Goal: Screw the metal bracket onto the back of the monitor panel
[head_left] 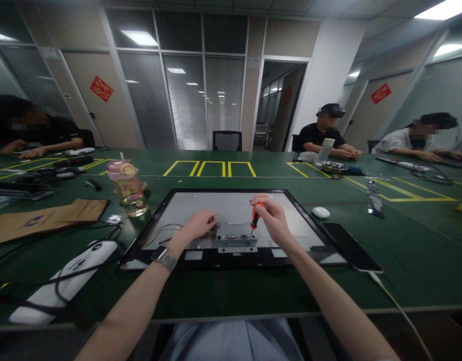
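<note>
A flat monitor panel [185, 200] lies back-up on the green table in front of me, with a small metal connector box [236, 235] near its lower middle. My right hand [274, 220] is closed round an orange-handled screwdriver [255, 216], held upright with its tip down at the box's right top corner. My left hand [198, 224] rests with curled fingers on the panel just left of the box, next to some thin coloured wires [166, 230]. A watch sits on my left wrist.
A pink-lidded bottle [127, 188] stands left of the panel. Nearby lie a brown envelope [46, 215], a white device with black cables [65, 286], a white mouse [321, 212] and a dark phone [351, 245] with a cable. Three people sit at the table's far side.
</note>
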